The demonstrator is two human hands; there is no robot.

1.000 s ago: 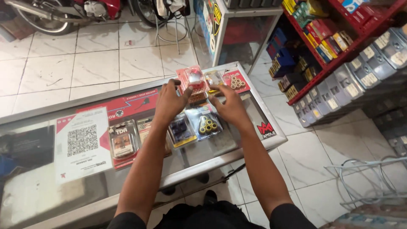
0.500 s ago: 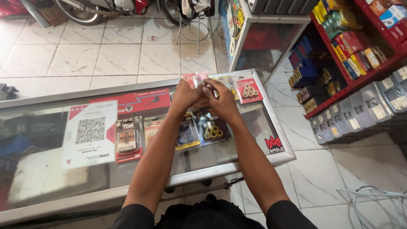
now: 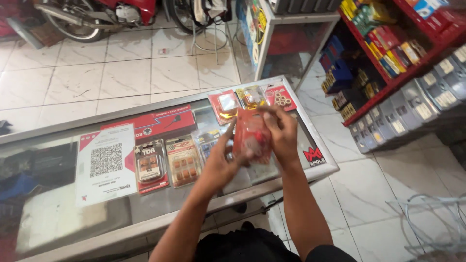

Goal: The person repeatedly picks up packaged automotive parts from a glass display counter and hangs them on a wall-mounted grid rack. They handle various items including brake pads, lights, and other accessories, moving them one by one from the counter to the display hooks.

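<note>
Two hands meeting above glass counter (image 3: 58,223), both on one red blister pack (image 3: 252,136) held up off the top. Left hand (image 3: 221,162) at seven o'clock of pack, thumb and fingers pinching its lower left edge. Right hand (image 3: 281,136) at three o'clock, fingers curled round its right edge and top. Three more red packs (image 3: 224,106) flat on glass at twelve o'clock. White code sheet (image 3: 106,165) well apart at nine o'clock. Red shelves (image 3: 412,58) at two o'clock.
</note>
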